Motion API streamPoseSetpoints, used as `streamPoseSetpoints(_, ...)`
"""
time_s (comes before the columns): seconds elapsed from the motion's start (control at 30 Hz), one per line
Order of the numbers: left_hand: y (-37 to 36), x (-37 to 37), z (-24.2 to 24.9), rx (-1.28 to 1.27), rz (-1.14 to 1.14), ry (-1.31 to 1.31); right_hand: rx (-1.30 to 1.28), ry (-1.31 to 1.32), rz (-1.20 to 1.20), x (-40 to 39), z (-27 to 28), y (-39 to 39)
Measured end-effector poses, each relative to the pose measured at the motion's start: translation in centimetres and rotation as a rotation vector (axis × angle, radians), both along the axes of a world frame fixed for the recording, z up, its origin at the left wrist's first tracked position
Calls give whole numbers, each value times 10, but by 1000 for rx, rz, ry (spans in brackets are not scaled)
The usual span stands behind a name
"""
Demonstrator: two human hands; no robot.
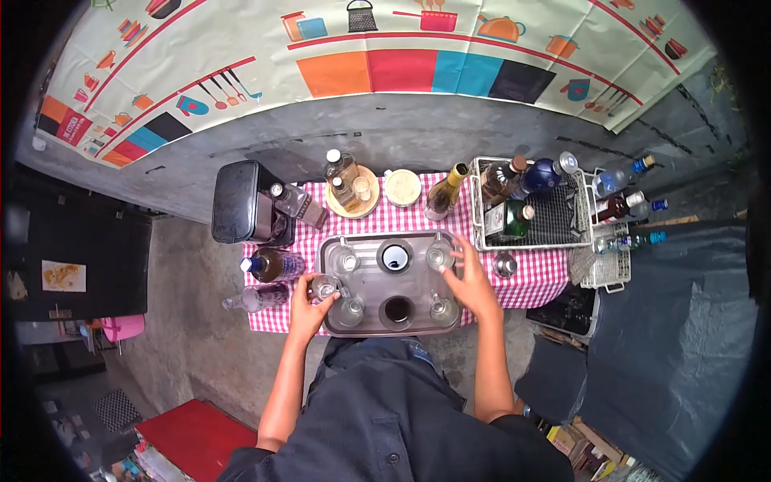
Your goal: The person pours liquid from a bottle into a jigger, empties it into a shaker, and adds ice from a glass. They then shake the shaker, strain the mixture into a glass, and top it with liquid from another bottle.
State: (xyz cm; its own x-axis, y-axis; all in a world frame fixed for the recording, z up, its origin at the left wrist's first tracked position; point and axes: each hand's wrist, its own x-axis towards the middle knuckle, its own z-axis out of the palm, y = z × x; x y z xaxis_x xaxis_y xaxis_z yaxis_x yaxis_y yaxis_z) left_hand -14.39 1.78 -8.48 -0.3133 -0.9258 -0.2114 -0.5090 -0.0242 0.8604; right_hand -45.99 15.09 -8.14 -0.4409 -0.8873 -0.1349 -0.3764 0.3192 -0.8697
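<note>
Head view, left hand (303, 313): clamped round a glass (325, 287) at the tray's (371, 285) nine o'clock, likely steadying it.
Right hand (475, 289): fingers apart beside the two-o'clock mug (438, 256); contact unclear.
Wire basket (554, 244): farther, two o'clock, probably corralling bottles (514, 220).

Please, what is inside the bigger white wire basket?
In the basket I see a brown-capped bottle, a dark blue bottle and a green bottle with a white label. Whatever lies directly under them is hidden.
</note>
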Motion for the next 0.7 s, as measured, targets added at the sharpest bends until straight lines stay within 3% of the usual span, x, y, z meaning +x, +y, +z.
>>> streamPoseSetpoints(0.37, 19, -17, 13, 3, 108, 87, -235, 50, -51, -94, 4, -98)
streamPoseSetpoints(0.67, 9, -28, 18, -7, 155, 44, -303, -60, 156, -101, -20, -153)
streamPoseSetpoints(0.7, 9, -30, 19, 12, 164, 46, -330, 53, 179, -98, -18, -155)
